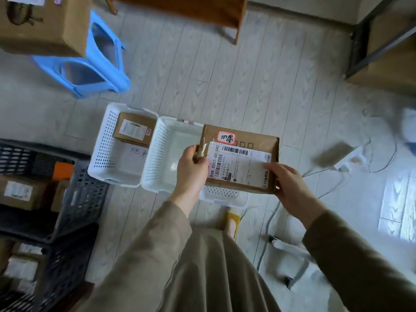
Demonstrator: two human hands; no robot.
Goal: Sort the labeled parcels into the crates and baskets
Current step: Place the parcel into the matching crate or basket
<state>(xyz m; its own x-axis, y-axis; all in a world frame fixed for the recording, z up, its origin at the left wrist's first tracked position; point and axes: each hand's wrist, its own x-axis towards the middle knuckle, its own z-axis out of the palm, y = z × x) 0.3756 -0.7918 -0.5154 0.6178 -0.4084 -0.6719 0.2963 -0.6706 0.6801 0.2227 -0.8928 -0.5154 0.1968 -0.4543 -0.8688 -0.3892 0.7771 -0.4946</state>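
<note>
At the far left, dark slatted crates (84, 190) are seen on the floor, with brown labelled boxes (19, 192) lying inside them. Above these, a big cardboard carton (45, 23) is set on a blue plastic stool (101, 70). Next to the crates, a row of white perforated baskets is laid out. A small labelled box (134, 129) lies at the far end of the first basket (103, 152). Only a bare bottom is shown in the second basket (157, 152), which touches the first.

The left hand (191, 174) is curled round the left edge of the parcel (242, 174), with the fingers wrapped over that edge. The parcel, a flat brown box, is held level between both hands over the third basket (222, 194), most of which is hidden beneath it. A white shipping label (238, 165) and a red-bordered handwritten sticker (226, 138) are carried on its top face. Its near right corner is gripped by the right hand (290, 183), the thumb being pressed on the label and the fingers tucked underneath.

Farther right, a power strip (349, 154) and loose cables are spread on the pale floor (225, 75).
</note>
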